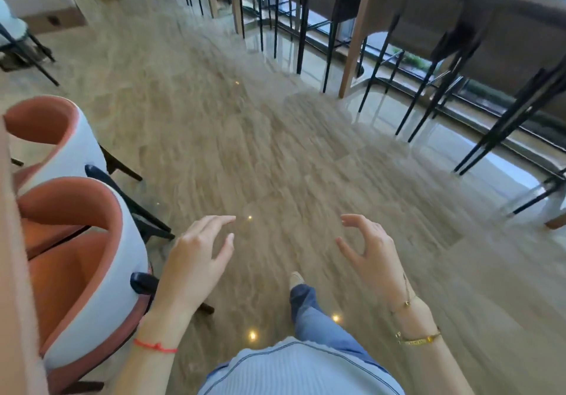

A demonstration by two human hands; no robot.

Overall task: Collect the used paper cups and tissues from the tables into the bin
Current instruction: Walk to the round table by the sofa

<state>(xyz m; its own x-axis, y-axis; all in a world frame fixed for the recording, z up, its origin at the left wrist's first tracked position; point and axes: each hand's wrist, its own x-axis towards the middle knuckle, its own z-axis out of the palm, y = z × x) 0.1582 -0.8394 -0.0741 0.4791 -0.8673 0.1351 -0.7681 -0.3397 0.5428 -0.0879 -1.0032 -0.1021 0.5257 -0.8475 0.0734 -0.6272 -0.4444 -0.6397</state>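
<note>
Both hands empty rn: left hand out in front w/ fingers loosely spread, right hand likewise, fingers a bit curled but holding nothing. They hang over bare floor, one foot forward, so prob. walking between tables. No cups, tissues or bin in view, so can't say where they are; likely on a table outside the shot. Nearby: two orange-and-white chairs on the left beside a table edge, and a long high counter w/ black stools to the upper right; its top is mostly cut off, nothing seen on it. Handling guess, from the task only: paper cups are light and thin-walled, crush easily, may have dregs, so keep upright and take around the upper body near the rim, where it's stiffest, or stack several. Used tissues weigh almost nothing, soft, maybe damp; pinch or scrunch in the palm, could tuck into a cup. Nothing fragile; main risk is drips or a tissue dropping on the way.
</note>
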